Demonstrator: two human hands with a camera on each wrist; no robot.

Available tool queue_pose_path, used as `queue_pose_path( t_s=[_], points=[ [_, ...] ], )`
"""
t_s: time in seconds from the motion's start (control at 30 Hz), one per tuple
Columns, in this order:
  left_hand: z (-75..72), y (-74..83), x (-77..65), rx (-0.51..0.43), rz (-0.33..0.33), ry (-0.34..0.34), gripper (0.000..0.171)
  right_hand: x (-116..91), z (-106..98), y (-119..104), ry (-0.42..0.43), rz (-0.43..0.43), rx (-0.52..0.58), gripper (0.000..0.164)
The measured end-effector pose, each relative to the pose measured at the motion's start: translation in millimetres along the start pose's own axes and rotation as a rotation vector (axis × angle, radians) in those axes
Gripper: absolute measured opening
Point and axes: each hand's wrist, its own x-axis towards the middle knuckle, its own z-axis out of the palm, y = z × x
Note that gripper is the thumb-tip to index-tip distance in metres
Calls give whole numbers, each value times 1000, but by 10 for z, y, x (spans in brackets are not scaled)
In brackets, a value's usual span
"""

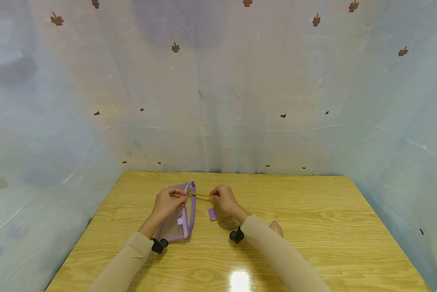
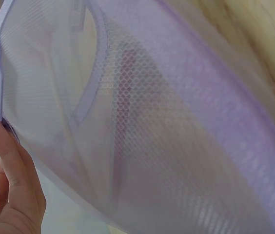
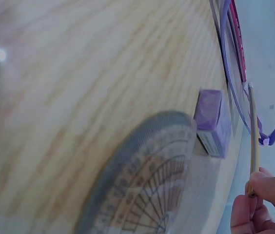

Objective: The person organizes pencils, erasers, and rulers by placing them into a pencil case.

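A purple mesh pencil case (image 1: 171,229) lies on the left part of the table, its zipped mouth spread open to the right. My left hand (image 1: 169,201) pinches the rim of that mouth between thumb and fingers, as the left wrist view also shows (image 2: 15,185). Between the thumb and fingers of my right hand (image 1: 224,198) is a yellow pencil (image 3: 254,136), gripped near one end. Its other end reaches into the case's open mouth. Inside the case, a dark red pencil (image 2: 124,97) shows through the mesh.
Right of the case stands a small purple box (image 3: 213,117). A clear protractor (image 3: 142,170) lies beside it, partly under my right wrist in the head view. Another clear drawing piece (image 1: 276,228) lies farther right, partly behind the sleeve. A patterned curtain (image 1: 218,142) hangs behind the table.
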Motion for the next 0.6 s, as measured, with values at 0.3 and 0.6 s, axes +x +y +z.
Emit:
queue_pose_path(
  t_s=[0.3, 0.6],
  points=[
    [7, -1, 5, 14, 10, 4, 10, 16, 54, -16, 46, -21, -10, 11],
    [17, 34, 7, 22, 1, 7, 10, 13, 92, -62, 63, 4, 20, 10]
  ],
)
